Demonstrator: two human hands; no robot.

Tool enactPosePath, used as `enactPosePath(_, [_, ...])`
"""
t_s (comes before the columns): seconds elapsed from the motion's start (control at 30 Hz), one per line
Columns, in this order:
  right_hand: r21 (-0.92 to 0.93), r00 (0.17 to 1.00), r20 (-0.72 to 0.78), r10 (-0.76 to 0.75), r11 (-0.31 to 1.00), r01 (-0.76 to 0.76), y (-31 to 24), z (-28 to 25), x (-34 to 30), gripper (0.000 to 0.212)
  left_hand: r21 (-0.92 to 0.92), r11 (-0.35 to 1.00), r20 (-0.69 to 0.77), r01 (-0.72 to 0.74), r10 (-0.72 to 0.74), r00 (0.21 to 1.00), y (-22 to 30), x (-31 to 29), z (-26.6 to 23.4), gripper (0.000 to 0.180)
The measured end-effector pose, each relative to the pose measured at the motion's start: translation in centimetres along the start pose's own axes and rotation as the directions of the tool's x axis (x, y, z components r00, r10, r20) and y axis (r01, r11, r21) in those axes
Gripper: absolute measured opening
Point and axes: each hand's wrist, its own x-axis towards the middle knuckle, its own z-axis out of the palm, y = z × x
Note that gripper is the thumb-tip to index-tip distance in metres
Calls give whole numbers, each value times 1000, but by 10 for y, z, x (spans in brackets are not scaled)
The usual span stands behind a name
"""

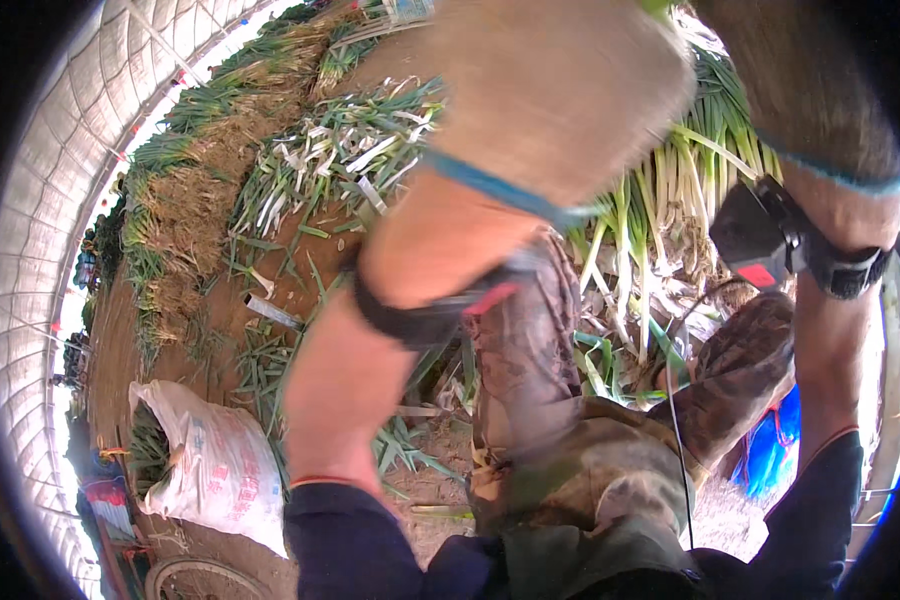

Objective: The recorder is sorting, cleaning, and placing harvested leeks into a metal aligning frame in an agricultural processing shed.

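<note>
My left hand (570, 90), in a dirty tan glove with a teal cuff, is raised close to the camera at the top middle and smeared by motion. Its fingers run out of the top edge; a bit of green shows beside it, and whether it is gripped I cannot tell. My right hand (810, 80), in a darker, soiled glove, is up at the top right, its fingers also cut off. Beyond and below both hands lies a heap of leeks (670, 200) with pale stalks and roots. Each wrist carries a black strap (850, 272) with a device.
Loose trimmed leeks (320, 150) cover the ground ahead on the left, beside a long row of bundled leeks (185, 220). A white woven sack (215, 465) with greens stands at lower left, near a wheel (205, 580). My camouflage-clad legs (525, 350) are bent below. A blue bag (773, 445) lies right.
</note>
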Motion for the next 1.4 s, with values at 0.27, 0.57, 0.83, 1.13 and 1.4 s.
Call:
enactPosePath(0.27, [306,967,244,67,941,-142,4,132,49,45,848,530,124,3,-203,971,-44,30,-186,73])
enactPosePath(0.57, [334,757,648,87,861,-384,-82,404,52,49,998,-31,18,-59,-726,687,-74,-63,-329,87])
enactPosePath(0.83, [225,470,861,-194,974,-12,-165,505,-2,55,989,-14,-36,145,-989,145,-130,-135,-297,87])
enactPosePath(1.13, [545,500,680,-537,826,146,-122,384,5,28,971,173,195,167,-973,-126,-288,-174,-148,63])
enactPosePath(1.4, [741,729,658,-188,336,-582,138,303,14,51,997,47,47,-62,-999,0,-398,-311,-49,64])
